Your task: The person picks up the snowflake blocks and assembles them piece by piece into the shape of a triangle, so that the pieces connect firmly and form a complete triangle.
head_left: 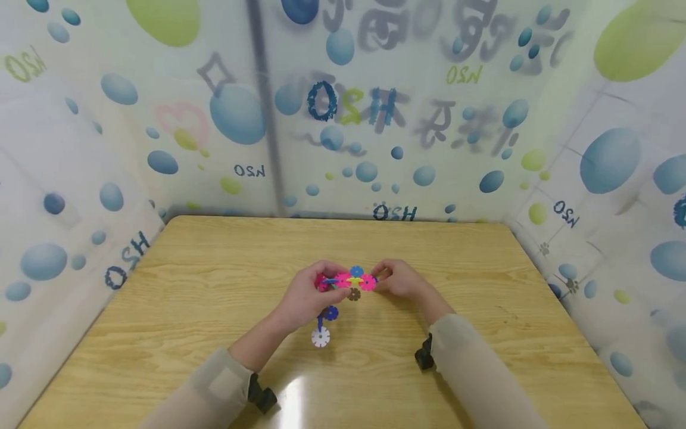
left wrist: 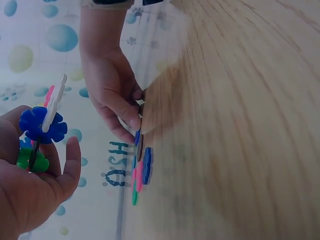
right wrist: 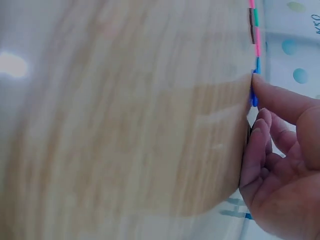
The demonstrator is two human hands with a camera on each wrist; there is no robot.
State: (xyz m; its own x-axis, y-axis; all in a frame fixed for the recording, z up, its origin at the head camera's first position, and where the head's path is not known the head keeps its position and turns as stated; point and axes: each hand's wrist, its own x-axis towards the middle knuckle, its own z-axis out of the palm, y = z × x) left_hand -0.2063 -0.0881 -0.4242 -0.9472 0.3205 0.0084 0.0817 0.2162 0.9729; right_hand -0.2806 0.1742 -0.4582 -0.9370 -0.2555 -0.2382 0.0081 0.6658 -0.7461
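My left hand (head_left: pixel 305 298) holds a linked build of plastic flower discs between thumb and fingers. A white disc (head_left: pixel 320 337) hangs at its lower end, below a dark blue disc (head_left: pixel 331 313). In the left wrist view a blue disc (left wrist: pixel 42 126) and a green disc (left wrist: pixel 36 159) of this build show beside the palm. My right hand (head_left: pixel 405 280) is just to the right, its thumb and fingertips pinching a dark blue disc (right wrist: pixel 254 91). Between the hands appear a pink disc (head_left: pixel 368 282), a light blue disc (head_left: pixel 356 271) and a brown disc (head_left: pixel 354 294).
Both hands work over a wooden table (head_left: pixel 214 256). From the left wrist, several discs, including a blue one (left wrist: pixel 147 166), appear edge-on close to the tabletop. A patterned curtain (head_left: pixel 370 161) stands behind the table and along both sides.
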